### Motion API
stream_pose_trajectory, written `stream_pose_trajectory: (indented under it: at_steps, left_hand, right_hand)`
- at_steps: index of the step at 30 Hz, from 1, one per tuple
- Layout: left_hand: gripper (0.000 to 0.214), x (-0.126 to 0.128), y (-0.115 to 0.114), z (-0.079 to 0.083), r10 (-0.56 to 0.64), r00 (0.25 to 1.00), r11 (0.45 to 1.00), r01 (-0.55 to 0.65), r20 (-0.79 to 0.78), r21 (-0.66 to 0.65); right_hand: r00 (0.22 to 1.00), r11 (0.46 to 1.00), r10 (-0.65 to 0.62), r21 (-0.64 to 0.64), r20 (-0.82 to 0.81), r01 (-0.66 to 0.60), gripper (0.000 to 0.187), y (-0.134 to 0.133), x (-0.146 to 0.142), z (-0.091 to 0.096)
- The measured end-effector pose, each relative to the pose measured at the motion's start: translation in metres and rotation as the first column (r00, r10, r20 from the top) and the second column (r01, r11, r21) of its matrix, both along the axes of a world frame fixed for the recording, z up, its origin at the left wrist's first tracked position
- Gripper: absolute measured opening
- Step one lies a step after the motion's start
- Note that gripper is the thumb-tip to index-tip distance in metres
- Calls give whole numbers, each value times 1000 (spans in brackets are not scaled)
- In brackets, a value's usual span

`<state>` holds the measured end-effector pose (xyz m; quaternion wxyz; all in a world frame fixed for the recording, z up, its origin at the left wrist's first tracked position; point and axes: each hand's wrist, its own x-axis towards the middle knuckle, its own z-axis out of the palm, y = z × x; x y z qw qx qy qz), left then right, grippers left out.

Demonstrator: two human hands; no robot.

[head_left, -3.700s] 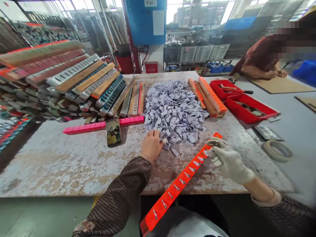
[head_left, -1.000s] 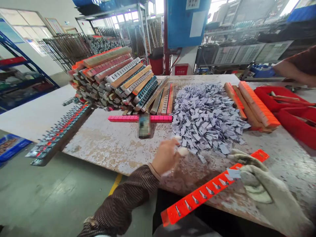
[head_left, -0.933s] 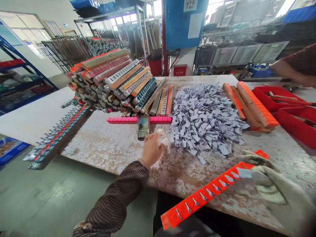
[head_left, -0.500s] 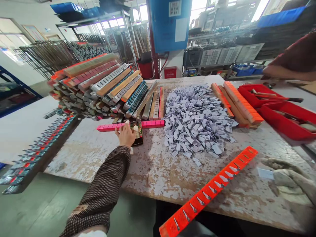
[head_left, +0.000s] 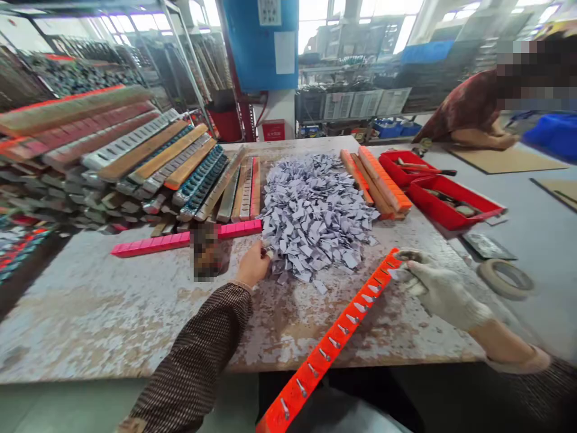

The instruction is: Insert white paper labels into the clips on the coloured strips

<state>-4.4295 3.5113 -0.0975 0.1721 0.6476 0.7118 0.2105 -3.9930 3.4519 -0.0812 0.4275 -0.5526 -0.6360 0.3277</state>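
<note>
A long orange strip (head_left: 338, 343) with a row of slots lies slantwise over the table's front edge. Metal pieces stick out of many slots, and a few near the far end hold none. At that far end is my gloved right hand (head_left: 435, 290), thumb and fingers pinched on a small white card piece (head_left: 396, 273). My left hand (head_left: 253, 264) rests with curled fingers at the left edge of a heap of small whitish card pieces (head_left: 320, 216); whatever its fingertips hold is hidden. Left of it lies a blurred-out dark phone (head_left: 206, 255) against a pink strip (head_left: 153, 243).
Stacked slotted wooden bars (head_left: 135, 156) fill the table's left side. Orange bars (head_left: 383, 180) lie right of the heap, beside red bins (head_left: 455, 201) of tools. A tape roll (head_left: 505, 278) sits at the right. Another person (head_left: 473, 108) leans over a table beyond.
My left hand has left the phone and moved right to the heap's edge. My right hand has brought the card piece to the orange strip's far end. The view has turned right.
</note>
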Motion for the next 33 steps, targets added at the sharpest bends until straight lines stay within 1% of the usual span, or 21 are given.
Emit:
stream_pose_trajectory:
  at_steps: [1,3,4,5,8,9,13,15,18,21,23,26,28,31,33]
  left_hand:
    - [12,-2,2,0,4,999,1000,-4,36,16]
    - [16,-6,1,0,7,993,998,-14,116,55]
    - [18,-7,-1,0,7,987,997,-19,160,78]
    - [19,-7,-4,0,4,979,994,-26,205,102]
    - [23,-6,-17,-1,-7,942,985,-51,335,163]
    - [24,-4,-23,-1,-11,926,983,-58,377,173]
    - [31,9,-45,3,-34,852,986,-56,523,155]
    - [31,19,-57,6,-45,807,992,-34,588,122]
    - [28,35,-72,12,-49,726,998,11,686,59]
    - [27,49,-83,18,-39,669,999,49,743,9]
    - [27,56,-89,20,-30,636,997,69,771,-18]
    - [28,64,-96,20,-14,579,994,93,815,-50]
    - [29,68,-100,20,-7,522,993,107,853,-57]
    - [29,73,-104,18,-4,433,989,135,901,-61]
    - [28,76,-106,17,-10,391,985,160,920,-57]
  right_hand:
    - [986,994,44,88,160,-58,14,4,3,-3]
    - [912,965,82,197,402,-174,7,10,8,-7]
    - [868,947,86,232,489,-224,4,12,8,-8]
    - [834,930,86,256,544,-263,5,13,8,-8]
    - [697,855,78,312,713,-415,15,12,1,-6]
    - [667,832,70,326,741,-449,14,11,-3,-5]
    - [630,777,30,379,776,-503,13,9,-15,-3]
    - [614,764,43,370,788,-529,15,12,-18,0]
    - [541,762,136,261,830,-592,21,19,-21,8]
    - [470,760,238,138,850,-635,17,26,-25,17]
    - [463,762,266,110,846,-639,15,28,-28,20]
    - [484,770,267,118,833,-628,21,28,-26,16]
    - [517,776,248,151,819,-612,26,26,-23,8]
    - [594,803,196,221,780,-554,21,17,-22,-6]
    - [642,820,180,246,746,-516,18,9,-28,-14]
